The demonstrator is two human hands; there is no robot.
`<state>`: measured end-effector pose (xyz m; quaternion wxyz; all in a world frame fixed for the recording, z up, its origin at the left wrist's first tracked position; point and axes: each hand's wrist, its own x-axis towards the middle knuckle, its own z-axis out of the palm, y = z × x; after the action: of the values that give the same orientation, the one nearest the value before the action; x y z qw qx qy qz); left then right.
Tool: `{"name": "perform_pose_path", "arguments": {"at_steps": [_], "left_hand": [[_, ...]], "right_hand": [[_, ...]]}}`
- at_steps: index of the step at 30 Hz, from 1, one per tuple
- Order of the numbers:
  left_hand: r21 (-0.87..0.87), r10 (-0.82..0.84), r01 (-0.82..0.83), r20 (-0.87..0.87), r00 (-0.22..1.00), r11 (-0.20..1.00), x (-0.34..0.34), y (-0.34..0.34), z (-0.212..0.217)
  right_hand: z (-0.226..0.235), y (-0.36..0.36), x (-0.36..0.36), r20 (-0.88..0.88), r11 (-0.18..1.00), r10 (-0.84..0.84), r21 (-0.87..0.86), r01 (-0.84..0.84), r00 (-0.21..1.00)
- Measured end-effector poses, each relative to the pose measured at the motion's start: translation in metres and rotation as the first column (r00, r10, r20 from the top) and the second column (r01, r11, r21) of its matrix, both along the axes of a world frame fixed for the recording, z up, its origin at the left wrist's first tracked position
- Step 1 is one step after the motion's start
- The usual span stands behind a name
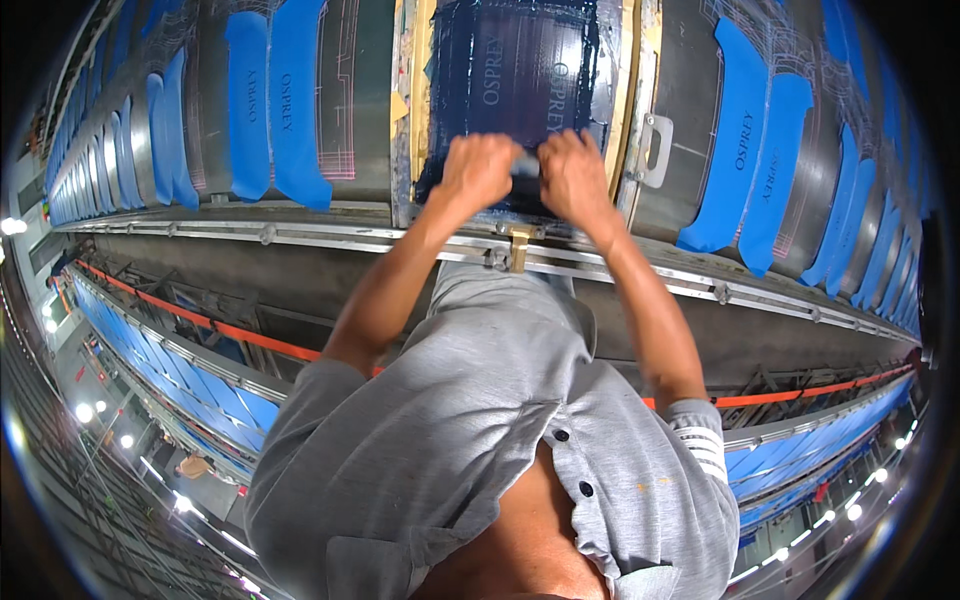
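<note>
A printing screen coated with glossy dark blue ink lies in front of me on a long table. Its frame is edged with yellowish tape. My left hand and my right hand are side by side over the near part of the screen, with fingers curled down. Both grip a squeegee; only a short, slightly blurred grey-black piece of it shows between them. Its blade and ends are hidden. Lettering shows faintly through the ink beyond my hands.
Blue fabric pieces lie flat on the table to the left, others to the right. A grey handle sticks out from the frame's right side. A metal rail with a brass-coloured bracket runs along the near edge. Another table stands behind me.
</note>
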<state>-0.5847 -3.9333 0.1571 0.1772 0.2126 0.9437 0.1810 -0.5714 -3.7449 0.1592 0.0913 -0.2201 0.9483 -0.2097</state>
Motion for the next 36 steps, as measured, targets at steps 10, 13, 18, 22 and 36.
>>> {"name": "perform_pose_path", "arguments": {"at_steps": [10, 13, 18, 22, 36], "left_hand": [[-0.045, -0.095, 0.094, -0.003, 0.996, 0.995, -0.122, 0.012, 0.007], [-0.063, -0.121, 0.116, -0.068, 0.99, 0.991, -0.214, 0.027, 0.006], [-0.054, -0.046, 0.041, -0.1, 0.994, 0.998, -0.295, 0.03, -0.026], [-0.065, -0.105, 0.098, -0.116, 0.988, 0.993, -0.263, 0.036, -0.024], [-0.046, -0.039, 0.047, 0.158, 0.987, 0.998, -0.001, -0.003, 0.009]], "right_hand": [[0.004, 0.018, -0.106, 0.055, 0.995, -0.047, 0.09, 0.042, 0.997], [-0.015, 0.034, -0.2, 0.016, 0.987, -0.077, 0.142, 0.074, 0.997], [-0.016, 0.038, -0.28, 0.085, 0.994, -0.085, 0.081, 0.078, 0.993], [-0.036, 0.042, -0.247, -0.034, 0.981, -0.122, 0.146, 0.126, 0.992], [-0.002, 0.002, 0.005, 0.054, 0.999, 0.025, -0.028, -0.024, 0.998]]}}
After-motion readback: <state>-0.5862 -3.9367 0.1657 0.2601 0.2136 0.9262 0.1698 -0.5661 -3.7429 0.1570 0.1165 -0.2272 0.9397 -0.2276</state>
